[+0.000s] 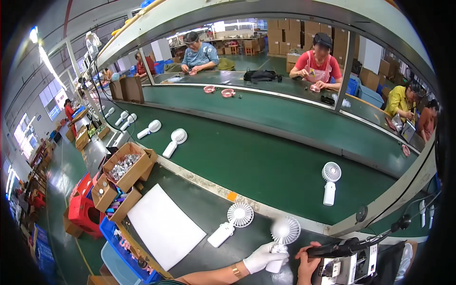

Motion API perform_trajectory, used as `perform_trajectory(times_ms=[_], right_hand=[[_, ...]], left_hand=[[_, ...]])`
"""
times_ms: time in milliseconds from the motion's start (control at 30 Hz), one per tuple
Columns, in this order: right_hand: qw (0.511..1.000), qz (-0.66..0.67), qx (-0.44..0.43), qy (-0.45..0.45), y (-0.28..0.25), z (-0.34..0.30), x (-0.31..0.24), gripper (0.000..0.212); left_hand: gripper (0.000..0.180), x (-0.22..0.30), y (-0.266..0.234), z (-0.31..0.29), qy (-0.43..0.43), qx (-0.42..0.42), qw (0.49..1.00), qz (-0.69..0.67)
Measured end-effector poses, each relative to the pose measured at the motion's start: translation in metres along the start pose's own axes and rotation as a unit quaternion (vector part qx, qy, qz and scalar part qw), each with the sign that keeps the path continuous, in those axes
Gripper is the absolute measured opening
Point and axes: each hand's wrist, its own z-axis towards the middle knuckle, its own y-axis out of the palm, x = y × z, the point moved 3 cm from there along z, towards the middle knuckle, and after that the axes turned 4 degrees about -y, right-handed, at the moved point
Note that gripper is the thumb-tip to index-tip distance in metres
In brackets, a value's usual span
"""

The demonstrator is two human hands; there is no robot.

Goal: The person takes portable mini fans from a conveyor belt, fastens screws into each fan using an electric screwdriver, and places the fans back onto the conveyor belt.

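My left hand point(266, 257), in a white glove, is closed around the handle of a white handheld fan point(288, 232). The fan stands with its round grille up, and part of the grille is blurred. Close on the right, my bare right hand point(308, 267) has its fingers curled at the end of a black cylindrical tool point(335, 249); the grip is partly hidden. A second white handheld fan point(240, 215) lies on the bench just left of the held one. Beside it is a white foam sheet point(164, 227).
A green conveyor belt point(247, 161) carries several white fans, one point(329, 183) at right. On the left stand a carton of small silvery parts point(124, 167), a blue tray point(124, 247) and red stools point(84, 209). A metal fixture point(349, 267) sits at right. Co-workers sit across the belt.
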Motion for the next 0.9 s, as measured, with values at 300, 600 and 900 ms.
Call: perform_trajectory(times_ms=[300, 600, 900], right_hand=[[1.000, -0.010, 0.004, -0.009, 0.000, -0.003, -0.001, 0.041], [0.996, -0.041, -0.027, -0.070, -0.003, 0.001, -0.012, 0.070], [0.989, 0.119, -0.007, -0.082, -0.004, 0.012, -0.079, 0.088]], left_hand=[[0.025, -0.006, -0.007, 0.001, 0.020, -0.042, 0.998, 0.040], [0.023, -0.001, -0.003, 0.004, 0.028, -0.056, 0.992, 0.106], [0.022, -0.002, -0.001, -0.001, 0.021, -0.013, 0.992, 0.123]])
